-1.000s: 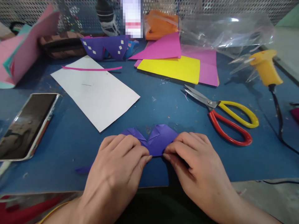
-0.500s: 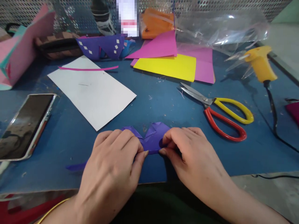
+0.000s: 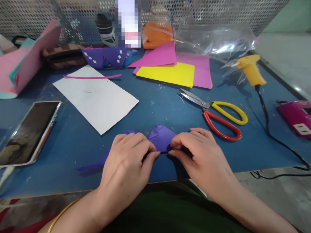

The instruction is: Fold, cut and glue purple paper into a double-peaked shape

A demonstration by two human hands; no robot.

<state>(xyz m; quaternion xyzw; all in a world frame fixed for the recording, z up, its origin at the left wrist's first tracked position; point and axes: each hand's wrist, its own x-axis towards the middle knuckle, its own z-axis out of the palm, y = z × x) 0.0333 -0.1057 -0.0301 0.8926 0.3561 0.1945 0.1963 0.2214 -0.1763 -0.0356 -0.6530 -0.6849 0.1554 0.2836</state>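
— What have the 2 hands got? 
— The left hand and right hand pinch a folded purple paper from both sides, fingertips nearly meeting, close to the near edge of the blue desk.

— Room around them?
— Bare blue mat lies left; scissors lie just right, a white sheet just beyond, a phone by the left edge.

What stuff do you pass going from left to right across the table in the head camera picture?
Phone → white paper → left hand → purple folded paper → right hand → scissors → yellow glue gun → pink box.
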